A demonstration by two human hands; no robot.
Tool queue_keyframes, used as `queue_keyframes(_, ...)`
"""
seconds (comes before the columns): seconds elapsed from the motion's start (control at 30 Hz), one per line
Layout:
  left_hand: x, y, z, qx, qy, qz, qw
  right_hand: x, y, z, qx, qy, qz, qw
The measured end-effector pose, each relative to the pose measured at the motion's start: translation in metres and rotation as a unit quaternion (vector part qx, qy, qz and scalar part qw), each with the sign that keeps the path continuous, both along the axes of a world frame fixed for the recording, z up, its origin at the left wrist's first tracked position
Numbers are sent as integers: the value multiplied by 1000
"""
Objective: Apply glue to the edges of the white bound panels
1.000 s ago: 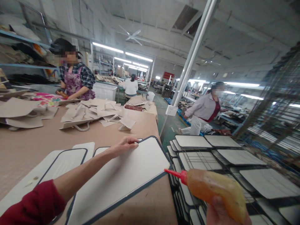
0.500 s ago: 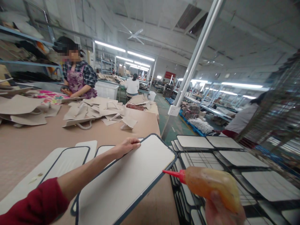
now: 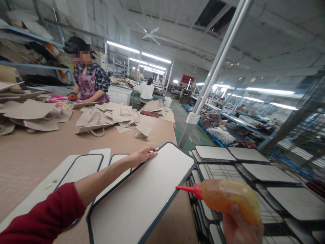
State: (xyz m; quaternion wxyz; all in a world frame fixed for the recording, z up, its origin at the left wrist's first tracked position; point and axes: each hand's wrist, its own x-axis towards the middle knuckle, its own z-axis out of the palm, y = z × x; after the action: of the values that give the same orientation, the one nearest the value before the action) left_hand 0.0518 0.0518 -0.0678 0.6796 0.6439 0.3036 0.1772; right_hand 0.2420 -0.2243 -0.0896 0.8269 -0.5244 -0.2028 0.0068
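My left hand pinches the far left edge of a cream panel with rounded corners and a dark blue border. The panel is tilted above the table. My right hand is wrapped round a squeeze bottle of amber liquid, which looks like a glue bottle. Its red pointed nozzle is at the panel's right-hand border, with the tip at or very near the edge. More panels with dark borders lie on the table under and behind my left forearm.
To the right, a wire rack carries many dark-edged panels. Beige pieces with handles are heaped across the brown table. A co-worker in an apron stands at its far left. A metal post rises beyond the table's corner.
The nozzle tip has moved along the panel's right border, away from the far corner and towards me. My view has turned slightly left. A person at the far right has mostly left the picture.
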Motion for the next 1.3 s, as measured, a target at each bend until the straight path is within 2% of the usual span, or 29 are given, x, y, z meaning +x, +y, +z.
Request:
queue_keyframes(0.23, 0, 1, 2, -15, -13, 14, 1000, -15, 4, 13, 28, 65, 3, 997)
queue_keyframes(0.37, 4, 2, 2, -41, 6, 21, 999, -20, 4, 17, 16, 42, 23, 999)
queue_keyframes(0.57, 6, 4, 3, -40, 13, 22, 999, -21, 2, 13, 14, 0, 35, 999)
queue_keyframes(0.77, 10, 7, 5, -48, 9, 12, 999, -27, 3, 18, 10, -40, 49, 998)
queue_keyframes(1.1, 24, 4, 23, -48, 24, 29, 998, -29, -6, 18, -25, 21, 29, 999)
queue_keyframes(1.2, 28, 4, 27, -42, 35, 28, 998, -28, -10, 17, -23, 37, 39, 998)
queue_keyframes(1.3, 32, 6, 29, -37, 40, 25, 998, -24, -15, 10, -47, 9, 65, 997)
